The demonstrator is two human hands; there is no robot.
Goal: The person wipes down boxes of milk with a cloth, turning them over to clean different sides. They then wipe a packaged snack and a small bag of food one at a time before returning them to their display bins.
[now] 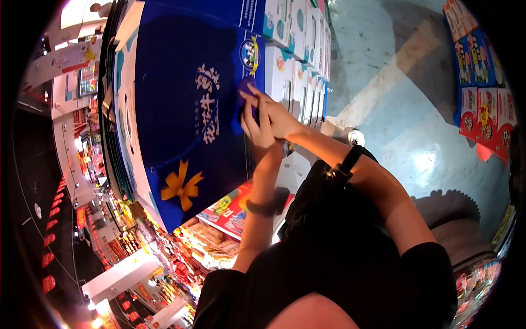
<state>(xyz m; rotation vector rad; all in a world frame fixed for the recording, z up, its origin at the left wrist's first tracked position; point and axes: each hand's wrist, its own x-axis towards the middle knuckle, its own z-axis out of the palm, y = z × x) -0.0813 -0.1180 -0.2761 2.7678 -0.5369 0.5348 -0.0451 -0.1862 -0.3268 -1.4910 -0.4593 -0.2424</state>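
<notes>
A large dark blue carton (181,98) with white lettering and a printed orange bow stands before me. Both my hands meet at its right side, over a small purple piece (246,91) that looks soft. My right hand (278,116) pinches the piece from above, thumb and fingers drawn together. Just below, my left hand (258,130) has its fingers bent against the same piece and overlaps the right hand. The hands hide much of the piece, so its kind cannot be made out.
White boxes (298,82) are stacked right of the carton. A red printed box (233,208) lies below it. Blue and red packs (478,77) stand at the far right on the pale floor (400,98). Lit store shelves (131,236) fill the left.
</notes>
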